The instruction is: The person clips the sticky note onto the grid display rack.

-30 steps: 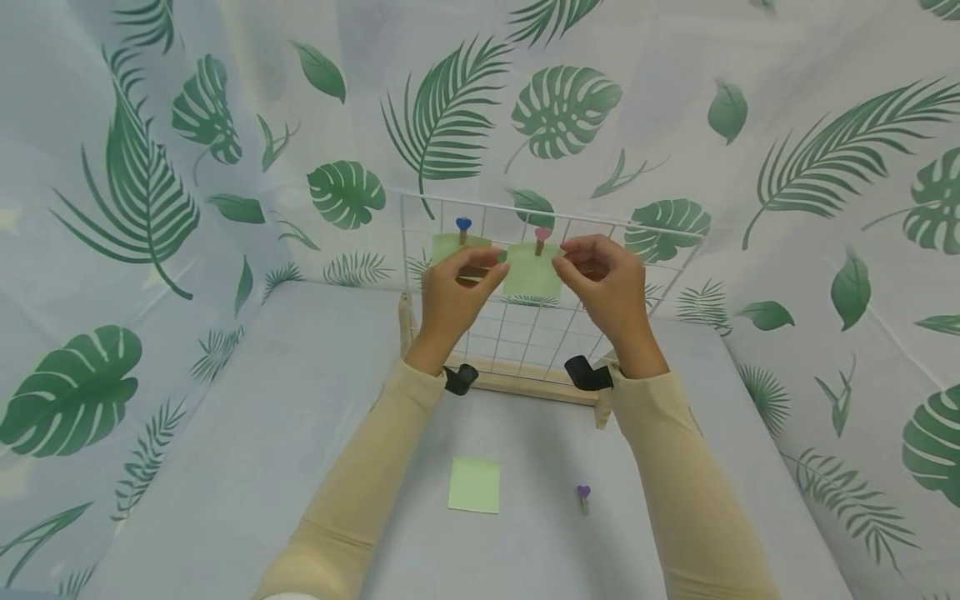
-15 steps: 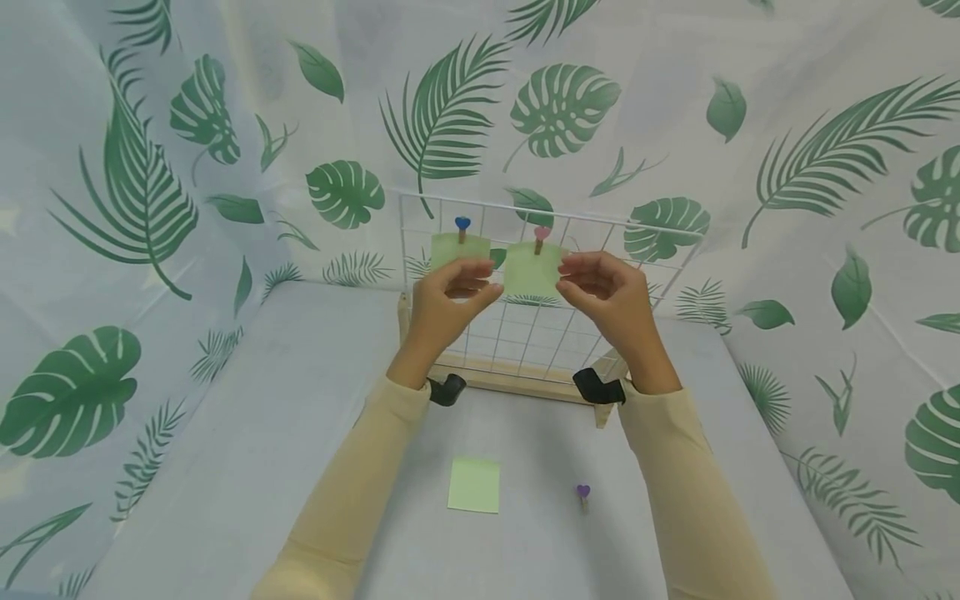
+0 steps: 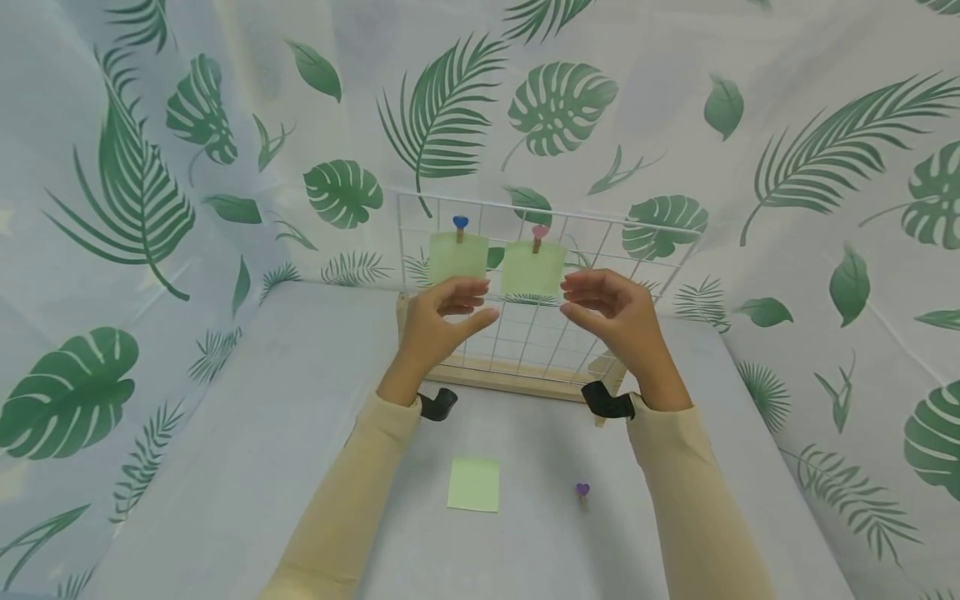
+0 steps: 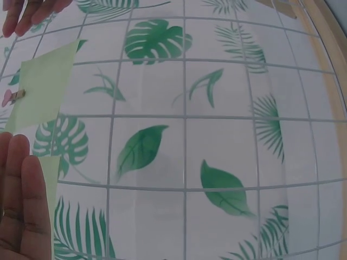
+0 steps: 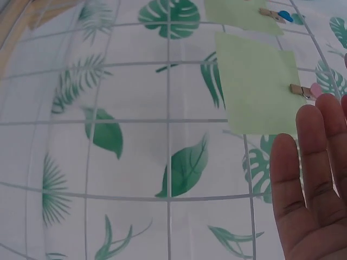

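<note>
Two pale green paper notes hang on a white wire grid point(image 3: 525, 333). A small wooden clothespin with a blue heart point(image 3: 461, 223) clips the left note point(image 3: 457, 257). On the right note point(image 3: 531, 273) sits a clothespin with a pink heart point(image 3: 538, 237). My left hand point(image 3: 442, 321) is in front of the left note's lower edge, fingers bent loosely around nothing. Beside the right note's right edge, my right hand point(image 3: 618, 321) has its thumb and fingers apart, holding nothing. In the right wrist view several fingers point(image 5: 312, 179) extend near that note's corner.
A wooden base point(image 3: 517, 379) supports the grid. On the white table point(image 3: 300, 400) lie a square green note pad point(image 3: 473, 485) and, to its right, a clothespin with a purple heart point(image 3: 582, 492). Leaf-printed cloth point(image 3: 465, 100) surrounds the table behind and at the sides.
Both hands have drawn back and down from the right note's edges, the left also shifting left. More of the left note shows. The notes and clothespins stay on the grid.
</note>
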A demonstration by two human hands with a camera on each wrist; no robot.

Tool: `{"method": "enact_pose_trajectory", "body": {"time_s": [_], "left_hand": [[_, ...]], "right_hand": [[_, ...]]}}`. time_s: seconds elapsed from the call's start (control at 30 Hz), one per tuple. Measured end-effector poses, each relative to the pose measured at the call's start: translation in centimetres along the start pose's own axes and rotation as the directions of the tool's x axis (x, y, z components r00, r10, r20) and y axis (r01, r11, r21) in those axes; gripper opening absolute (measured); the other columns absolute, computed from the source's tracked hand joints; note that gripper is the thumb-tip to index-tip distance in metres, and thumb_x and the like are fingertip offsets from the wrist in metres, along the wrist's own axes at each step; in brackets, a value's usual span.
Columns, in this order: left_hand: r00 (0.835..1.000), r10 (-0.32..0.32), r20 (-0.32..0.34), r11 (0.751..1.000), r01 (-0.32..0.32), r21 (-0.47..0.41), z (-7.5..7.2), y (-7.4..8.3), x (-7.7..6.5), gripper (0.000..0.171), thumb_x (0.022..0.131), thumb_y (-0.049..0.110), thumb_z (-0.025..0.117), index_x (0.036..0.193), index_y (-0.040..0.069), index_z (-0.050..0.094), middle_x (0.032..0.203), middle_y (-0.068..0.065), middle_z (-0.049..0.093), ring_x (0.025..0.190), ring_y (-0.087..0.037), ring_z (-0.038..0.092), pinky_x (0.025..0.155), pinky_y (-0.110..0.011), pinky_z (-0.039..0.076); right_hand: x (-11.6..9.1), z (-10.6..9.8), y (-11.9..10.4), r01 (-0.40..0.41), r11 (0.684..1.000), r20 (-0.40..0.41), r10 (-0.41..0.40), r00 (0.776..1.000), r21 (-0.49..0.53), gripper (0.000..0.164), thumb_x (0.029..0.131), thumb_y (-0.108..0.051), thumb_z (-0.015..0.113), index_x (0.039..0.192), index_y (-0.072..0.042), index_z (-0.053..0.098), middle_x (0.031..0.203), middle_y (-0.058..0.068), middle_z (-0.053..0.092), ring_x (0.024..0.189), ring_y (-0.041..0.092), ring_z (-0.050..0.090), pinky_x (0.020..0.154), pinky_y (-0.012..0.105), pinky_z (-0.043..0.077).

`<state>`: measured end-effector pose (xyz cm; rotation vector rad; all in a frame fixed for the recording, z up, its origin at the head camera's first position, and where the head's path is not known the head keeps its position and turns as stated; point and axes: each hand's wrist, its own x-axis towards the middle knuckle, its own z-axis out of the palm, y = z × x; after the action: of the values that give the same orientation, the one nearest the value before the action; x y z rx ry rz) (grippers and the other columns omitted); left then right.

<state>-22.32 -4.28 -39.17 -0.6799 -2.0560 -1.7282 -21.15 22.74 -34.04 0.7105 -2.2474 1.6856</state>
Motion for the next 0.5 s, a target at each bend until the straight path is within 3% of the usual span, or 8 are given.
{"method": "enact_pose_trajectory", "body": {"time_s": [0.23,0.5], "left_hand": [[0.999,-0.019,0.045,0.999,0.020,-0.036,-0.4,-0.1,-0.7,0.041,0.091,0.002,0.085,0.129,-0.005,0.072,0.125,-0.023,0.075,0.108,-0.039,0.074,0.097,-0.040,0.062],[0.998,-0.039,0.054,0.998,0.041,-0.044,-0.6,-0.4,-1.5,0.043,0.090,0.000,0.085,0.130,-0.005,0.072,0.125,-0.019,0.076,0.108,-0.034,0.075,0.097,-0.036,0.061]], "right_hand": [[-1.0,-0.4,0.5,-0.002,1.000,0.009,0.002,1.000,-0.002,0.033,0.091,0.019,0.072,0.124,0.018,0.066,0.113,-0.010,0.075,0.106,0.007,0.071,0.098,0.018,0.055],[-2.0,-0.6,0.9,0.009,1.000,0.017,-0.009,1.000,-0.012,0.033,0.091,0.019,0.072,0.123,0.017,0.066,0.113,-0.013,0.073,0.106,0.007,0.069,0.098,0.017,0.055]]}}
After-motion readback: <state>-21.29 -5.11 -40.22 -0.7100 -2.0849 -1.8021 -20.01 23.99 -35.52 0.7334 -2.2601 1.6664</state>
